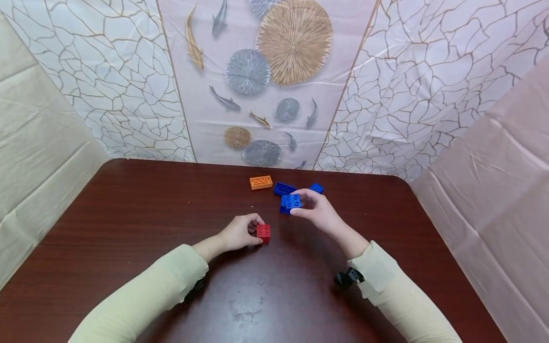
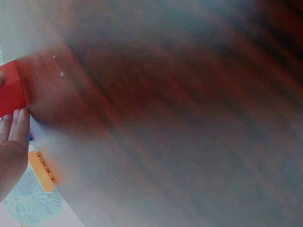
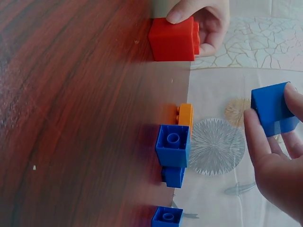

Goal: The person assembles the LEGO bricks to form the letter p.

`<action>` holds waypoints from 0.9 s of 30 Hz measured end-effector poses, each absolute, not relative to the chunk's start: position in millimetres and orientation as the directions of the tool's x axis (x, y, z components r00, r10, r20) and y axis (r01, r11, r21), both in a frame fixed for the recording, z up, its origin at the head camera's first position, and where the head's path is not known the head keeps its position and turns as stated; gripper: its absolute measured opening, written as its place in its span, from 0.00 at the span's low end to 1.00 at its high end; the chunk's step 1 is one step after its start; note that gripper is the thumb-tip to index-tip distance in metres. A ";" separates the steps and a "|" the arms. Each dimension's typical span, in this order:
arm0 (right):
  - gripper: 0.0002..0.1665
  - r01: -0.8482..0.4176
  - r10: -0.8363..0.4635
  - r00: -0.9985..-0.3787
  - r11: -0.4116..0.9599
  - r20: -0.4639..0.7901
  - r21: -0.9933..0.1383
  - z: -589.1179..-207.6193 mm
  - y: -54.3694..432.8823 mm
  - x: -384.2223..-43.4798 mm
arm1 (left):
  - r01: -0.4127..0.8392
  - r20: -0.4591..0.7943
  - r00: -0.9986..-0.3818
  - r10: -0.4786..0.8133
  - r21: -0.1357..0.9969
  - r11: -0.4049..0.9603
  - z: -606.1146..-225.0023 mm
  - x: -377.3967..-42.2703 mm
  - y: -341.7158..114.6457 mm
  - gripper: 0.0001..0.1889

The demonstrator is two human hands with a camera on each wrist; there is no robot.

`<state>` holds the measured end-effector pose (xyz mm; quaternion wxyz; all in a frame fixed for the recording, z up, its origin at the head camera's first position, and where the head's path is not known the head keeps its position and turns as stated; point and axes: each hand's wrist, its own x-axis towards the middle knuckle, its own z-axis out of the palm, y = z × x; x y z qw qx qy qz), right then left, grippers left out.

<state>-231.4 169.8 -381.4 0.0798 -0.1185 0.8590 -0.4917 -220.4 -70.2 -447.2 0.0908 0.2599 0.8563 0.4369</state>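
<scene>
My left hand (image 1: 237,233) grips a red toy brick (image 1: 263,232) with studs up, thumb on its near side and fingers on its far side. The red brick (image 2: 10,90) shows only partly at the left edge of the left wrist view. My right hand (image 1: 317,210) pinches a blue toy brick (image 1: 293,200), also studs up, between thumb and fingers. In the right wrist view this blue brick (image 3: 272,105) is raised off the table. Below it lies another blue brick (image 3: 173,146), hollow side showing, partly hidden by the held one in the head view.
Farther back lie an orange brick (image 1: 260,183) and a longer blue brick (image 1: 284,188), both hollow side up. One more blue brick (image 1: 316,188) sits behind my right hand. The brown table (image 1: 128,228) meets patterned cloth (image 1: 296,119) at its back edge.
</scene>
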 end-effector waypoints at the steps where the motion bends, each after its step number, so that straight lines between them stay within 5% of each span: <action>1: 0.25 -0.115 -0.283 -0.959 0.477 -0.029 -0.872 -381.5 169.5 -231.2 | 0.365 0.073 -0.849 0.523 0.797 0.481 -447.8 -220.7 -70.5 0.16; 27: 0.21 -0.178 -0.388 -0.922 0.394 0.012 -0.902 -400.3 134.2 -226.2 | 0.361 0.058 -0.848 0.527 0.791 0.493 -455.0 -227.2 -72.6 0.17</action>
